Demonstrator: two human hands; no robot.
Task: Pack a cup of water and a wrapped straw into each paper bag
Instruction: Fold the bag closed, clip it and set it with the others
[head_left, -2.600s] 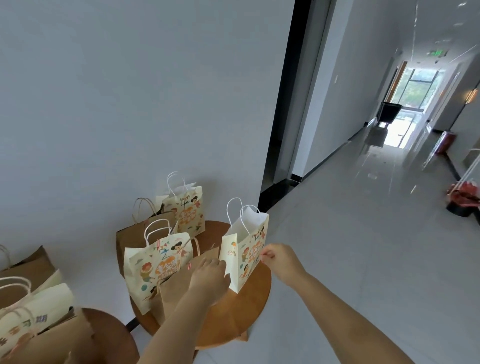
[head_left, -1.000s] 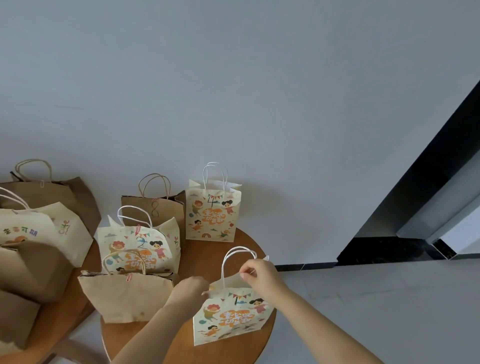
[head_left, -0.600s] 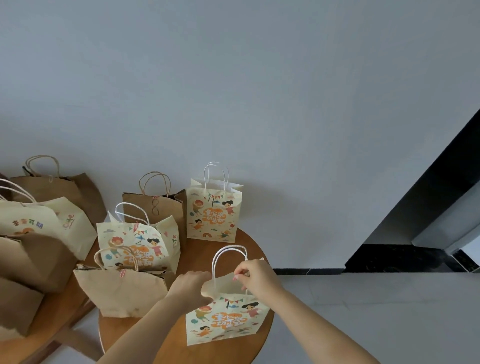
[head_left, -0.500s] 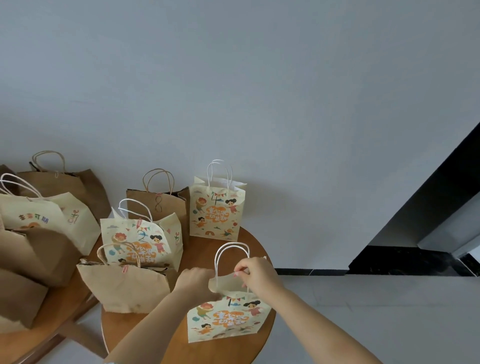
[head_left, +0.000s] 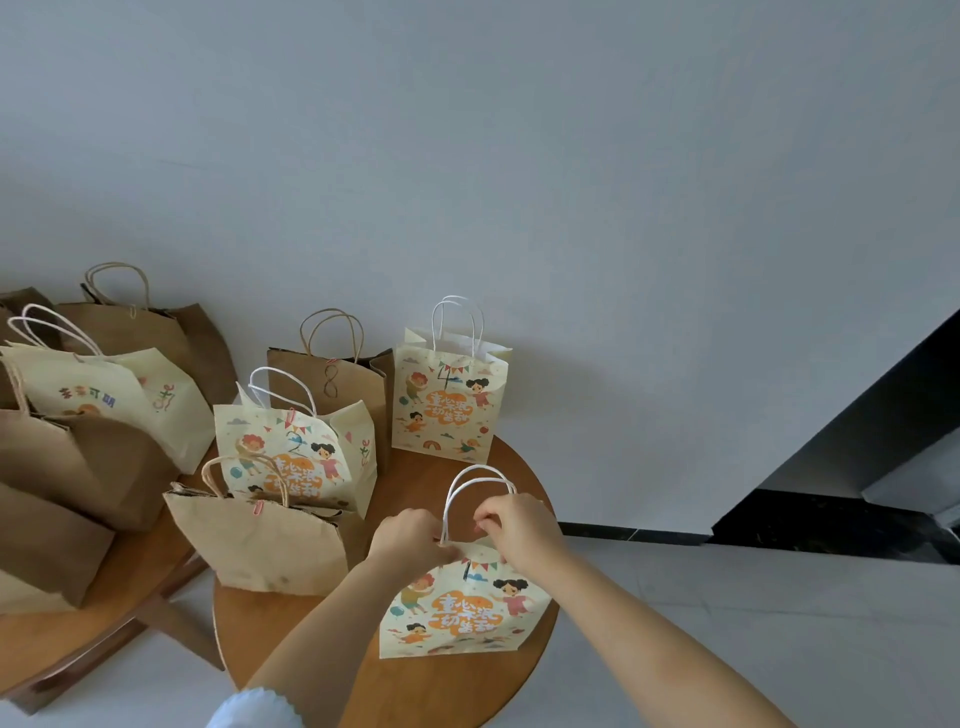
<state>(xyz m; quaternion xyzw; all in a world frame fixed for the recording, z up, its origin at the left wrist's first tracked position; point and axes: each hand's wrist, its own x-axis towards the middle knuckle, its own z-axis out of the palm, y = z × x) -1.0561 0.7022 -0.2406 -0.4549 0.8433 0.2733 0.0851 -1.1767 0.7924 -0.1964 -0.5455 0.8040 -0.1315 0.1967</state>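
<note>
Both hands, left hand (head_left: 410, 535) and right hand (head_left: 514, 525), pinch the top edge of the printed bag (head_left: 462, 608) at the table's (head_left: 415, 686) near edge; I should press its mouth flat and even.

Two bare forearms reach out from the lower edge, both uncovered from wrist to well past mid-arm. Behind the left hand (head_left: 410, 535), far back along that arm, sits the edge of a pale, whitish-blue sleeve (head_left: 254, 709) with a small scalloped hem. Behind the right hand (head_left: 519, 530) the arm is bare all the way to the frame's edge. No rings, watch or bands show on either wrist.
</note>
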